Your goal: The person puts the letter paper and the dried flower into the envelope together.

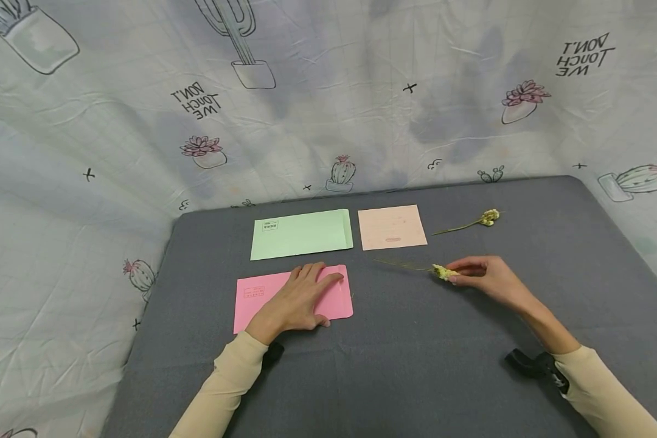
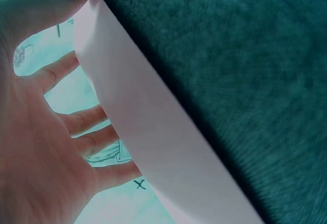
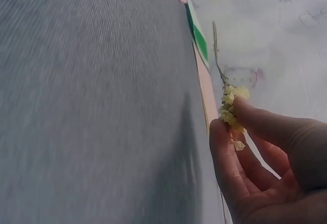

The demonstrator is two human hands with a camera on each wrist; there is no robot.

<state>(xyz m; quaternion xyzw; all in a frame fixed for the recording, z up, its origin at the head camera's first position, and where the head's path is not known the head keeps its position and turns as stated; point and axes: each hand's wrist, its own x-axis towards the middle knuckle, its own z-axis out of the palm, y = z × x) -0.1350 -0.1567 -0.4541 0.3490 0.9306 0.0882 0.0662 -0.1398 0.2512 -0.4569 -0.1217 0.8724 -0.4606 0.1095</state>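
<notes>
My left hand [image 1: 301,301] rests on a pink envelope [image 1: 246,304], its fingers spread over the right half and the thumb at the near edge. In the left wrist view, the fingertips [image 2: 127,170] touch the pale-looking envelope [image 2: 138,101]. To the right, my right hand [image 1: 493,280] pinches a dried yellow flower sprig [image 1: 443,272] by its blossoms, the thin stem pointing left toward the envelope. Thumb and index finger close on the blossoms [image 3: 234,106] in the right wrist view. A second flower sprig [image 1: 490,218] lies farther back on the table.
A light green envelope [image 1: 301,236] lies behind the pink one, with a peach card or envelope [image 1: 392,227] beside it. Everything lies on a grey cloth-covered table [image 1: 383,377]. A cactus-print curtain [image 1: 328,109] hangs behind and along the sides.
</notes>
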